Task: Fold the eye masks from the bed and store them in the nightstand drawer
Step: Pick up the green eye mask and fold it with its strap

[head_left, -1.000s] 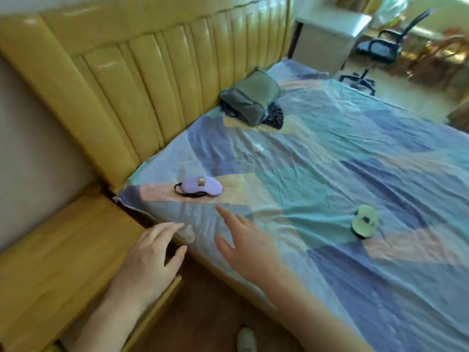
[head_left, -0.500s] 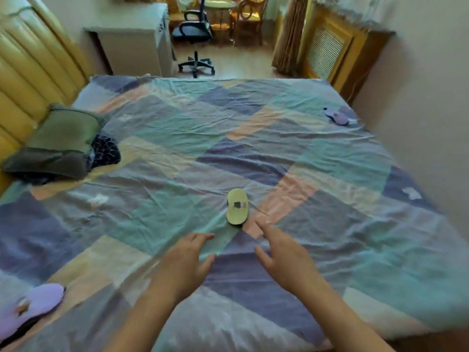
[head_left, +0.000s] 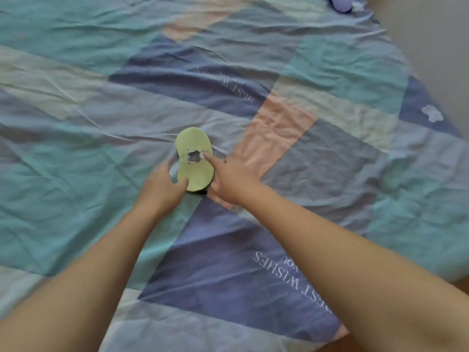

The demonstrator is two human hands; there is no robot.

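A green mask (head_left: 195, 158) lies flat on the bed (head_left: 76, 97), near the middle of the patchwork sheet, its long axis running away from the person. It sits where a teal patch, a grey-blue patch and a pink patch meet. A small patch with a dark shape marks its centre.

Both bare arms reach in from the bottom edge and meet at the mask. The left hand (head_left: 160, 191) is at the near left corner of the mask: its thumb lies on top of the mask's near edge, and its fingers curl at the left edge. The grip is loose and partly open; whether the fingers go under the edge cannot be told. The right hand (head_left: 232, 181) is at the mask's right side. Its forefinger is stretched out, with the tip touching the central patch from the right. The other fingers are curled in beside the mask's right edge, and the hand holds nothing. A bit of something dark shows under the near right end of the mask, by that hand.

A purple mask (head_left: 341, 2) lies at the far top edge of the view, well apart from the hands, cut off by the frame. The sheet bears the printed words "BEST WISHES" on 2 blue patches.
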